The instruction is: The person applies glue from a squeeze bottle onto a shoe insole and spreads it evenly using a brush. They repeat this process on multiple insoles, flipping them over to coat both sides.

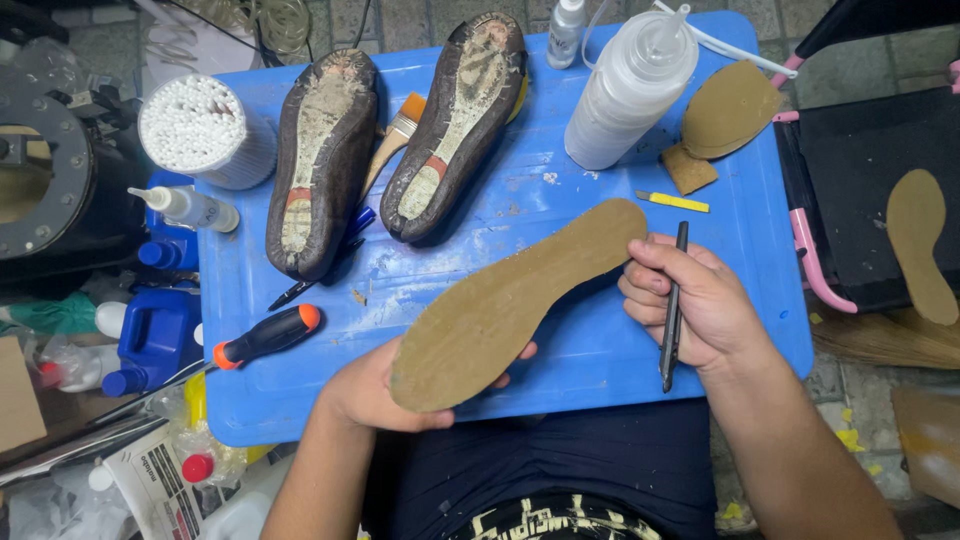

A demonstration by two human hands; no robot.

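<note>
A brown insole-shaped board (515,300) is held above a blue plastic board (560,215) on my lap. My left hand (372,392) grips the insole from beneath at its heel end. My right hand (690,305) pinches the insole's toe end and also holds a slim black knife (673,310), its blade end pointing toward me. Two worn dark shoes lie sole up at the back of the board, the left one (320,160) and the right one (458,125) side by side.
On the board lie a brush (397,135), an orange-handled screwdriver (268,337), a yellow blade piece (672,201), a white squeeze bottle (625,90) and brown cut-outs (725,110). A tub of white sticks (200,130) and blue bottles (155,335) stand left. Another insole (922,245) rests right.
</note>
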